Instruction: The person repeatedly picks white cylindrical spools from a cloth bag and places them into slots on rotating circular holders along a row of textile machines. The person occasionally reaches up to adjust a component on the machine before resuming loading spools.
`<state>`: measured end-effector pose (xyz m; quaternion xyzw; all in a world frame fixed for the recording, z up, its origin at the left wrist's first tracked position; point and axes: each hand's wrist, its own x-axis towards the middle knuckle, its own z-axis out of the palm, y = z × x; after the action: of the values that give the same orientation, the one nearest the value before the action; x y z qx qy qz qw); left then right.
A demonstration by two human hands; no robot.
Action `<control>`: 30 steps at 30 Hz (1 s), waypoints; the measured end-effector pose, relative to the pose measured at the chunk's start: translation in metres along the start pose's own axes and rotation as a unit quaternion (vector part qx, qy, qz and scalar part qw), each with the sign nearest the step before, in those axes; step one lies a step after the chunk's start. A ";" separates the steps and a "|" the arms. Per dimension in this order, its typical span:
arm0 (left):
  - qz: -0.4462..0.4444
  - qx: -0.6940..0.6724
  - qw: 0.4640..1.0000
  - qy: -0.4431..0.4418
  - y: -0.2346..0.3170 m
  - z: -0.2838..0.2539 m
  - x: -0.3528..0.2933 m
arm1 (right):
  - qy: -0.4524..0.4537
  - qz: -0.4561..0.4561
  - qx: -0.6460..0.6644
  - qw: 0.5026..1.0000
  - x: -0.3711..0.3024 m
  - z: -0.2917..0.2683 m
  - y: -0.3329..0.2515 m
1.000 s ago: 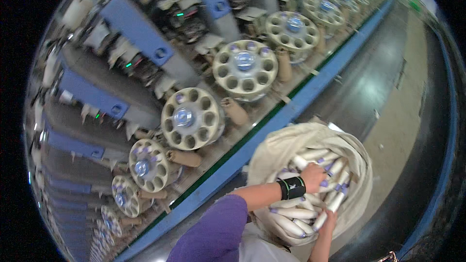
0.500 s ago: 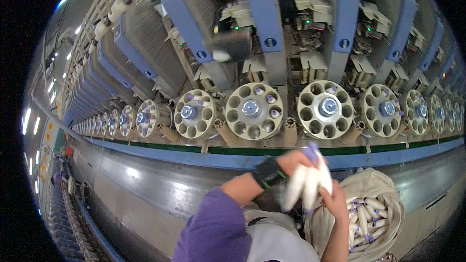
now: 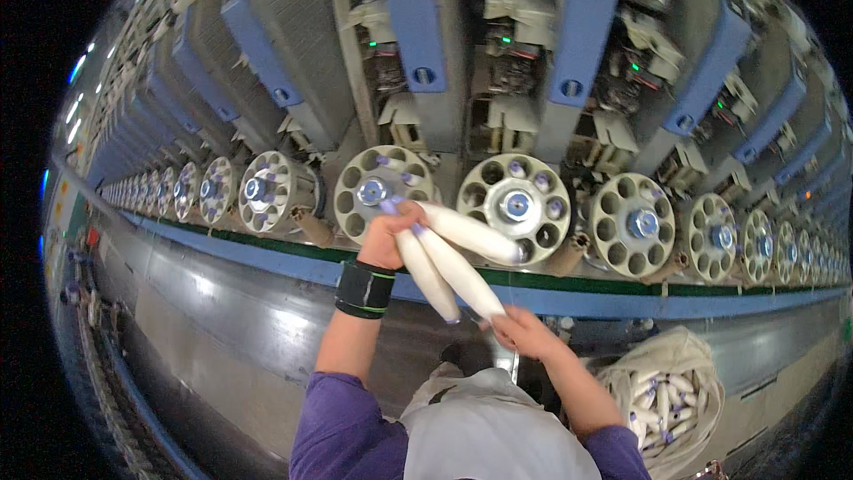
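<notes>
My left hand [image 3: 389, 236], with a black band [image 3: 364, 289] at its wrist, is closed around the purple ends of three white yarn bobbins. They fan out from my grip: one bobbin [image 3: 475, 236] points right across a round magazine [image 3: 517, 205], and a second [image 3: 425, 277] hangs downward. The middle bobbin [image 3: 458, 271] slants down toward my right hand [image 3: 524, 333], whose fingers are pinched at its lower tip. Whether a loose thread is also between those fingers is too small to tell. The magazine behind has a few purple-tipped bobbins in its upper and right pockets.
A row of round magazines, including one at left [image 3: 374, 191] and one at right [image 3: 642, 224], runs along the winding machine. Brown paper tubes [image 3: 569, 253] stand between them. Below runs a blue rail [image 3: 613, 307]. At lower right, a cloth sack [image 3: 702, 347] holds many bobbins [image 3: 665, 404].
Both hands have moved left and away from the sack, and the bobbins have spread apart in my left hand. My view has shifted right along the machine.
</notes>
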<state>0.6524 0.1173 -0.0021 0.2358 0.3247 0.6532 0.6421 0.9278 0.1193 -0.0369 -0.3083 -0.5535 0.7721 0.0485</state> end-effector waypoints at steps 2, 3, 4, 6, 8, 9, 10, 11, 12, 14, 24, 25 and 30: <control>-0.028 -0.010 0.998 -0.062 -0.003 -0.012 0.001 | -0.051 0.015 0.119 0.991 0.000 0.008 0.014; -0.022 -0.011 0.999 -0.036 -0.008 -0.017 0.003 | -0.051 -0.014 0.181 0.982 0.005 0.009 0.019; -0.025 -0.007 0.999 -0.024 -0.014 -0.021 0.007 | -0.039 0.004 0.218 0.975 0.012 0.011 0.021; -0.054 -0.060 0.997 -0.012 -0.022 -0.026 0.014 | -0.017 -0.014 0.194 0.981 0.029 0.011 0.019; -0.036 -0.074 0.995 -0.051 -0.021 -0.033 0.020 | 0.014 -0.010 0.153 0.988 0.037 0.009 0.015; -0.033 -0.073 0.995 -0.061 -0.016 -0.037 0.022 | 0.015 -0.026 0.132 0.991 0.036 0.008 0.013; -0.018 -0.080 0.993 -0.081 -0.007 -0.042 0.023 | 0.006 -0.064 0.117 0.991 0.033 0.007 0.012; -0.015 -0.073 0.995 -0.060 0.002 -0.046 0.024 | 0.003 -0.058 0.093 0.994 0.025 0.006 0.014; -0.002 -0.078 0.996 -0.043 0.011 -0.051 0.025 | -0.003 -0.006 0.071 0.997 0.016 0.006 0.018; 0.003 -0.111 0.993 -0.040 0.025 -0.058 0.030 | -0.044 0.076 0.028 0.996 0.004 0.004 0.027; -0.017 -0.154 0.985 -0.075 0.003 -0.041 0.083 | 0.027 -0.072 0.051 0.996 0.092 0.008 -0.008; -0.013 -0.161 0.986 -0.050 0.009 -0.048 0.083 | 0.057 -0.148 -0.075 0.985 0.082 0.002 -0.002; 0.007 -0.120 0.993 0.012 0.055 -0.105 0.065 | 0.265 -0.078 0.361 0.891 -0.060 -0.087 0.098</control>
<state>0.5348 0.1713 -0.0405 0.1514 0.2500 0.6946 0.6573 1.0484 0.1290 -0.1154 -0.4186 -0.2257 0.8018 0.3619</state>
